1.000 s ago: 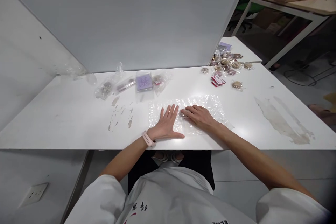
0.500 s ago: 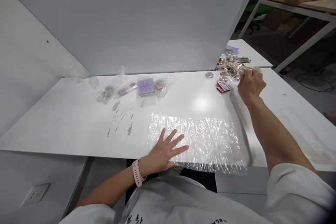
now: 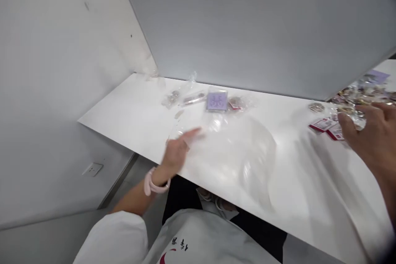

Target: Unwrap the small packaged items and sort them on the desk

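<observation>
With the fingers of the right hand (image 3: 375, 144) parted over the bagged packets (image 3: 348, 110) and those of the left hand (image 3: 177, 154) too blurred to judge, it would pay to steady the clear plastic sheet (image 3: 229, 152) between them flat against the worktop (image 3: 123, 111).

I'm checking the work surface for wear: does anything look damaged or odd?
Yes: beyond the left hand, a tan patch marks the white tabletop. It looks odd against the plain surface; whether it is dirt or damage, I cannot tell.
</observation>
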The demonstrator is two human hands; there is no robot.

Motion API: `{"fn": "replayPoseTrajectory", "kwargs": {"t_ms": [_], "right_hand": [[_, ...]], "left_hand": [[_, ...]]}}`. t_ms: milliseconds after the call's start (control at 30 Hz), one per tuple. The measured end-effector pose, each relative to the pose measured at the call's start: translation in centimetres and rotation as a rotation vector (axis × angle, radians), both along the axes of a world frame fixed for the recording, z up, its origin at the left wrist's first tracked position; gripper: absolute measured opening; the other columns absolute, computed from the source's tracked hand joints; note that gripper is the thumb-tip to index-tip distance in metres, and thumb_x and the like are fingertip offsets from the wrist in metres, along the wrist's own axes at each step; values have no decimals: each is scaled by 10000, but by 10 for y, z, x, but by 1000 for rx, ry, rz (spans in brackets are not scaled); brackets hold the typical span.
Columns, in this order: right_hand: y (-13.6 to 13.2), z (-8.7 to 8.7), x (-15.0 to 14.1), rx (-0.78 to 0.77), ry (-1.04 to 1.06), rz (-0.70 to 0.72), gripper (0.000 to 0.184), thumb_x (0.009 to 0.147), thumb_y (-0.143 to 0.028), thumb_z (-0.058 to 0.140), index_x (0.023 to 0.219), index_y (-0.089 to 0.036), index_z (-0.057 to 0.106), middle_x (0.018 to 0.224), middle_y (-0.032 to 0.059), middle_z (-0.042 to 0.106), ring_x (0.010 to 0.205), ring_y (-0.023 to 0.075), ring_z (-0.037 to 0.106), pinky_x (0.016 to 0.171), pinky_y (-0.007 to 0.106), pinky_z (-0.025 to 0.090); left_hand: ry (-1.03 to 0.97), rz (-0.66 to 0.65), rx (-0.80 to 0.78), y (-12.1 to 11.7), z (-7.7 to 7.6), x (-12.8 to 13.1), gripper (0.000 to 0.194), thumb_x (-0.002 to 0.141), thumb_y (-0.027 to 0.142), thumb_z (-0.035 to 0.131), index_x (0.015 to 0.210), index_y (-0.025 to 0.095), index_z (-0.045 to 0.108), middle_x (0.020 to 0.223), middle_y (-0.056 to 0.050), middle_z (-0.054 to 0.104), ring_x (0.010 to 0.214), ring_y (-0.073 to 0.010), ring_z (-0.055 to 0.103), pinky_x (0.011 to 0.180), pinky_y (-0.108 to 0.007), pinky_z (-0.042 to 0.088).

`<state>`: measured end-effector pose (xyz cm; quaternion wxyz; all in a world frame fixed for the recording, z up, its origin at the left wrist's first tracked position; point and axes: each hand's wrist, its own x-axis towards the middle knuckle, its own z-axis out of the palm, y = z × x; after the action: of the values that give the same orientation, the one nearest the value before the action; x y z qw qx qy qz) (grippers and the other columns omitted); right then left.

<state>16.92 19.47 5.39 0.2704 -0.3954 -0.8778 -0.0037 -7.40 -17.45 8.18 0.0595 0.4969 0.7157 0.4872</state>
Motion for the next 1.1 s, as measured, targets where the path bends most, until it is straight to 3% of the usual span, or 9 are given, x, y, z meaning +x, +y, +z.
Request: {"fn": "replayPoseTrajectory", "kwargs": {"t_ms": [133,200,267,400,533,667,767,933,1100], "right_hand": [[-30,10,-41,70,64,189,336,938,-397,541,1177,-186,648,1157,183,650,1076,323,570,850,468,466],[-47,8,-64,134,79,302,331,945,-379,542,1197,-187,638,1226,185,643,1133,338,566,905,491,461],[-67,2,-92,198,66,438,321,954,-349,539,1218,-188,627,1291,175,633,1188,347,554,956,505,451],[-111,-21,-161,199,-28,713,288,974,-270,500,1235,-211,608,1320,145,628,1233,340,540,940,490,467],[-140,-39,-230,175,-81,874,275,988,-221,451,1215,-194,604,1334,157,610,1227,325,537,926,473,476],[-151,-48,-284,125,-108,919,290,994,-217,423,1227,-184,592,1344,167,600,1237,329,519,933,480,476],[-159,-52,-313,89,-100,943,283,996,-221,414,1201,-173,603,1318,161,617,1230,329,516,946,482,469],[-185,-54,-336,-48,-26,986,272,1004,-241,402,1165,-203,618,1208,132,656,1098,293,564,863,437,491],[-200,-49,-327,-265,73,846,230,999,-265,413,1106,-217,610,1157,117,660,1074,272,584,875,415,507]], "left_hand": [[295,694,277,-11,45,-109,470,1038,516,359,1360,264,591,1279,-64,688,1086,-221,692,932,-418,573],[464,889,326,-9,57,-170,471,1079,397,268,1428,189,506,1392,-81,612,1255,-204,595,1084,-418,465],[550,1008,210,-2,59,-229,461,1084,244,197,1443,113,455,1465,-88,546,1359,-187,490,1221,-472,260],[493,1011,-195,5,35,-321,497,1047,136,179,1505,117,368,1505,-94,500,1426,-192,394,1253,-529,35],[347,903,-546,-2,-24,-376,541,997,153,284,1535,116,325,1529,-142,456,1497,-257,267,1233,-570,28],[162,899,-704,-2,-66,-398,665,960,354,441,1529,45,289,1624,-229,244,1526,-386,117,1174,-676,88],[248,915,-555,16,-61,-390,774,898,346,540,1555,71,237,1664,-192,133,1534,-365,67,1206,-620,79],[297,357,-409,79,-44,-335,418,964,214,370,1283,178,638,1348,-80,623,1291,-248,479,1137,-404,342],[257,84,-638,112,-64,-283,602,898,438,592,1461,249,494,1490,-108,482,1386,-337,372,1127,-478,303]]}}
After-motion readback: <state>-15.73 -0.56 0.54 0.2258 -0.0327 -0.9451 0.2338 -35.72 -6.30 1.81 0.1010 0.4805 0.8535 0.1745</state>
